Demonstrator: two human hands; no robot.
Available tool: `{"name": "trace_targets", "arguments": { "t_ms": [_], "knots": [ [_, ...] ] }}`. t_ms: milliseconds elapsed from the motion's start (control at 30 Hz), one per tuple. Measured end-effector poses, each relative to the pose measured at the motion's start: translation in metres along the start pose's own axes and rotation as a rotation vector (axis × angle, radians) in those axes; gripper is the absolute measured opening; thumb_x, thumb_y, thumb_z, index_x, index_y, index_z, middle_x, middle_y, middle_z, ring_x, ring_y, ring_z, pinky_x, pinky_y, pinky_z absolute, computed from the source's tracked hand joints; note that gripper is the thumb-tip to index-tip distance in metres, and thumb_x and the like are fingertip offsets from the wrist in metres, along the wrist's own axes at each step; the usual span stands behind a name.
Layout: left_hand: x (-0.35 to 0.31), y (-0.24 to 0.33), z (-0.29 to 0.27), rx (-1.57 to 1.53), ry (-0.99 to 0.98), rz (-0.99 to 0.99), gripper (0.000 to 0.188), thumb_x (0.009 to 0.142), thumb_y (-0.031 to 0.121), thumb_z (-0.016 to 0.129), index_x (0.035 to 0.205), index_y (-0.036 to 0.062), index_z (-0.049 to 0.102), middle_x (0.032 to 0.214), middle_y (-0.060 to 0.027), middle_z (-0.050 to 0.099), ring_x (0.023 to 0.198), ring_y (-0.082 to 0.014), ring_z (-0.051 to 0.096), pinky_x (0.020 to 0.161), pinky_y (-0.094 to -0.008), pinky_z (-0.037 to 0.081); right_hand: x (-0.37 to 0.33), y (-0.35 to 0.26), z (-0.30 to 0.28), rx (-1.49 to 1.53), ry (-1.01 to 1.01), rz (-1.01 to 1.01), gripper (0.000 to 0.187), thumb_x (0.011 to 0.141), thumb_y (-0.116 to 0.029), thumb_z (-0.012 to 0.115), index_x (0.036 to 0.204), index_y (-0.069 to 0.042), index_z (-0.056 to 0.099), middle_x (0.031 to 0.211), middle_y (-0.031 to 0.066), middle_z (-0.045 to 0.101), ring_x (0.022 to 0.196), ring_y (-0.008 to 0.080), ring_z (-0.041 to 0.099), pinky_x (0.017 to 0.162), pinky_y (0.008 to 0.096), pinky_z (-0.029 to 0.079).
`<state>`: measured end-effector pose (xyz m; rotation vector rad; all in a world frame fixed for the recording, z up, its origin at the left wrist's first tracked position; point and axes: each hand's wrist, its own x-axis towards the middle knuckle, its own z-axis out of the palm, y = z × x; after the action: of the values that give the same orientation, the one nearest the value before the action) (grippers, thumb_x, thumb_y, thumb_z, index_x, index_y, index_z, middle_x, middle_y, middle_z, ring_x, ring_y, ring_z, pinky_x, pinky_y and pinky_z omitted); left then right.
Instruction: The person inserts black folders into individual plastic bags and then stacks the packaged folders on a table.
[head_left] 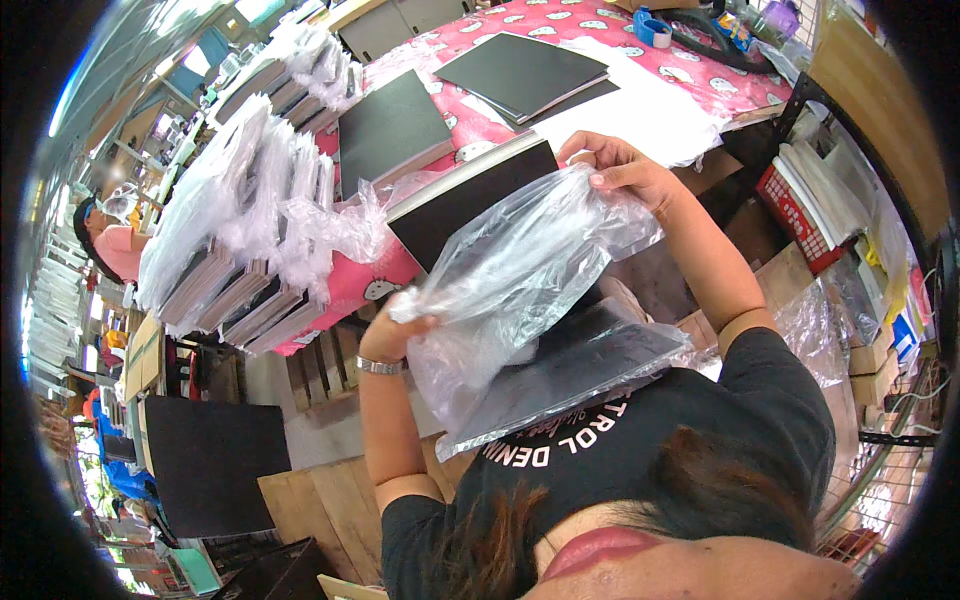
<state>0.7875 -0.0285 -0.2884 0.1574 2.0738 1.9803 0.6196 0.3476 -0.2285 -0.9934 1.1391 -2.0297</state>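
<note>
a clear plastic bag [520, 270] is being held open by two bare hands over a black notebook [470, 195], seen from the head camera.

head view: the left hand [392, 335] is being closed on the bag's lower edge, the right hand [622, 170] is being pinched shut on its upper rim; the thin, crinkly, glossy film is being stretched and could tear at the notebook's hard corner, or slip from the fingers. the flat, matte, rectangular notebook is lying just behind the bag on a pink patterned tablecloth [690, 80], beside stacks of bagged notebooks [240, 230].
</note>
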Motion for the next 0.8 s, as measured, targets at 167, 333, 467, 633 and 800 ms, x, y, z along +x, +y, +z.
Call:
{"name": "trace_targets", "arguments": {
  "t_ms": [167,333,467,633,800],
  "knots": [
    [0.005,0.008,-0.014,-0.588,0.201,0.377,0.044,0.073,0.030,0.057,0.103,-0.0027,0.057,0.095,-0.0172,0.065,0.058,-0.0168,0.057,0.044,-0.0245,0.042,0.025,-0.012,0.014,-0.573,0.026,0.066,0.048,0.068,-0.007,0.066,0.114,-0.003,0.054,0.080,0.0032,0.053,0.071,0.0123,0.052,0.062,0.0235,0.040],
    [0.036,0.018,-0.008,-0.680,0.405,0.457,0.048,0.069,0.026,0.058,0.106,-0.0053,0.057,0.096,-0.0202,0.064,0.057,-0.0176,0.059,0.041,-0.0241,0.042,0.042,0.028,0.013,-1.362,0.439,-0.199,0.044,0.074,-0.008,0.060,0.117,-0.003,0.056,0.088,0.0162,0.053,0.079,0.0284,0.057,0.076,0.0343,0.046],
    [0.041,0.025,0.005,-0.405,0.672,0.385,0.034,0.071,0.015,0.059,0.102,0.0013,0.057,0.084,-0.0073,0.063,0.067,-0.0121,0.058,0.053,-0.0219,0.043,0.012,0.056,0.037,-1.533,0.657,-0.239,0.039,0.074,-0.002,0.059,0.114,-0.001,0.058,0.095,0.0209,0.052,0.084,0.0368,0.058,0.078,0.0367,0.048],
    [0.012,0.060,0.010,0.520,0.648,0.307,0.019,0.082,0.014,0.056,0.099,0.0055,0.058,0.083,-0.0020,0.059,0.076,-0.0104,0.056,0.061,-0.0264,0.045,-0.019,0.010,0.052,-0.766,0.447,0.083,0.019,0.077,-0.002,0.057,0.096,-0.001,0.061,0.080,0.0060,0.061,0.076,0.0123,0.058,0.066,0.0261,0.047],
    [-0.025,0.082,0.011,-0.125,0.251,-0.223,0.027,0.091,0.018,0.050,0.111,0.0021,0.058,0.101,-0.0048,0.062,0.086,-0.0121,0.059,0.069,-0.0238,0.048,-0.042,-0.004,0.061,-0.093,0.333,0.252,0.034,0.076,-0.005,0.062,0.109,0.001,0.056,0.093,0.0073,0.061,0.076,0.0109,0.060,0.062,0.0229,0.050]
  ]
}}
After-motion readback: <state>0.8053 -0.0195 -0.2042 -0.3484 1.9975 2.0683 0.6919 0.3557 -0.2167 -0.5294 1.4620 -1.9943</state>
